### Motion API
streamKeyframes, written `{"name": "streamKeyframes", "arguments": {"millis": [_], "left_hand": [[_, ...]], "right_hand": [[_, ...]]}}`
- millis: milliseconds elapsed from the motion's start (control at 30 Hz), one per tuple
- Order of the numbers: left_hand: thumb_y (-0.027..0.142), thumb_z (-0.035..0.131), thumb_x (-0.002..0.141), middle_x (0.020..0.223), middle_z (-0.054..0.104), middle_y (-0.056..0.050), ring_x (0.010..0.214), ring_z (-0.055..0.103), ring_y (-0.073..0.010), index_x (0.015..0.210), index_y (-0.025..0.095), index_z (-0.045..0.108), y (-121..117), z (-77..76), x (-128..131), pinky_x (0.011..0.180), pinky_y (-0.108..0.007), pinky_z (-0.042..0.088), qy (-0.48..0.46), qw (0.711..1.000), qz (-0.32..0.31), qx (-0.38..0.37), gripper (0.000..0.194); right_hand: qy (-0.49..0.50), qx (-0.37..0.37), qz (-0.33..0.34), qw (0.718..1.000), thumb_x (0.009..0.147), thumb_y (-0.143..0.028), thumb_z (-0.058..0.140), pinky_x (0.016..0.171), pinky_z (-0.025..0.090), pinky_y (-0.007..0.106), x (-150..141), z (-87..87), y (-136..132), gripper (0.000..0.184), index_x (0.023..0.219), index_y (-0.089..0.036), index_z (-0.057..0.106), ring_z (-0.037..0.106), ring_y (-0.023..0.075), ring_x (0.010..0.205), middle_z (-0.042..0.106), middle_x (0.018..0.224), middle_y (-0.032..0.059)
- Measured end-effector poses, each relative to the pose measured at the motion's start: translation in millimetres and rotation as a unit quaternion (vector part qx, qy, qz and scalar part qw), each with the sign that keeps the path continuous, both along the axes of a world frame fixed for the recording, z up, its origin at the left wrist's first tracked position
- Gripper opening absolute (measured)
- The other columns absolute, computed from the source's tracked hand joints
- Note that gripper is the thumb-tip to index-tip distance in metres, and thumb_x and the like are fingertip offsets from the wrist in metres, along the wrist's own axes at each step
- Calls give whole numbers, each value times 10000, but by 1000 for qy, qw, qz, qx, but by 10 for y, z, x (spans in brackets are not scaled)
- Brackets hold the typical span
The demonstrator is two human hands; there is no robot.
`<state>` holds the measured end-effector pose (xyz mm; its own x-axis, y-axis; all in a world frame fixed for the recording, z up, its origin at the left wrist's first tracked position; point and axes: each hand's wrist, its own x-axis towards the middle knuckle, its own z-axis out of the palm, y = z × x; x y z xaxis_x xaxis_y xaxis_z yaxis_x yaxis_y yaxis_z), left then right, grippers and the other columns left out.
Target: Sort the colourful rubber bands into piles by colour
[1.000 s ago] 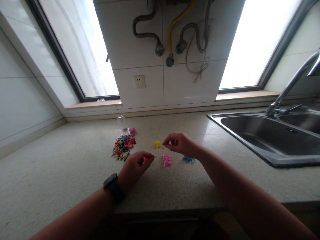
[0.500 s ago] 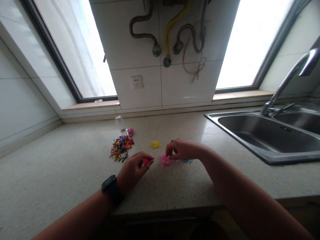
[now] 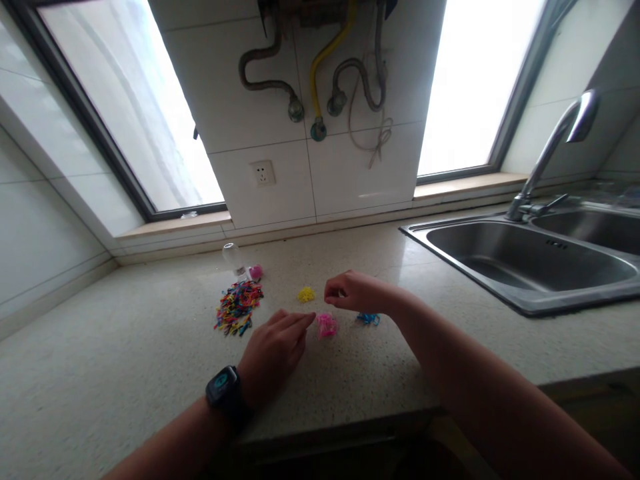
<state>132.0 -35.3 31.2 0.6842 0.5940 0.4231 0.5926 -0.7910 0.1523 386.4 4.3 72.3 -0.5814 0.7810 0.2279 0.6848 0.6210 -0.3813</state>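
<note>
My left hand (image 3: 275, 352), with a dark watch (image 3: 223, 387) on its wrist, lies low over the counter. Its fingers stretch out, the tips at the left edge of a pink pile of small bands (image 3: 327, 325). Just above and behind that pile is my right hand (image 3: 347, 291), its fingers curled together; whatever they may hold is hidden. A small yellow pile (image 3: 307, 294) lies left of the right hand, and a blue pile (image 3: 369, 319) below its wrist. Left of my left hand spreads a larger heap of mixed-colour bands (image 3: 239, 307).
Behind the mixed heap lie a clear plastic bottle (image 3: 233, 259) and a round pink piece (image 3: 255, 271). A steel sink (image 3: 530, 257) with a faucet (image 3: 540, 163) is set into the speckled counter (image 3: 150, 373) at the right. Pipes and a socket (image 3: 263, 173) are on the tiled wall.
My right hand has lifted off the pink pile, moving up and back. My left fingers have straightened towards that pile; the red bit formerly seen at them is out of sight. The view has shifted.
</note>
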Motion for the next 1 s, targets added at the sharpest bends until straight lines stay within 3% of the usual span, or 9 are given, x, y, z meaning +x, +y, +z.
{"name": "streamKeyframes", "arguments": {"millis": [200,600,833,1000], "left_hand": [[163,494,928,1227,671,-42,1011,564,-227,1349,236,548,-69,12,87,879,-426,477,57,998,7,18,430],[170,537,902,1204,679,-51,1000,563,-237,1310,265,574,-95,-3,87,844,-424,451,59,997,-2,52,420],[146,572,868,1143,691,-29,1003,552,-230,1242,273,620,-25,17,-66,869,-423,450,15,998,-18,52,398],[159,540,895,972,700,-40,925,571,-203,1070,241,688,244,127,-338,879,-395,461,-48,996,8,75,243]], "right_hand": [[-7,17,-5,1000,870,-265,575,612,316,236,-1,-10,4,176,894,-172,723,530,105,638,683,744,18],[-16,34,0,999,872,-243,577,630,311,242,-4,-19,1,160,880,-180,724,545,116,667,693,767,28],[-28,38,-26,999,890,-282,557,618,318,247,45,-57,49,179,891,-190,711,538,122,659,690,766,26],[-44,42,-40,997,891,-294,556,641,337,257,73,-80,99,177,893,-196,704,567,137,693,697,788,35]]}}
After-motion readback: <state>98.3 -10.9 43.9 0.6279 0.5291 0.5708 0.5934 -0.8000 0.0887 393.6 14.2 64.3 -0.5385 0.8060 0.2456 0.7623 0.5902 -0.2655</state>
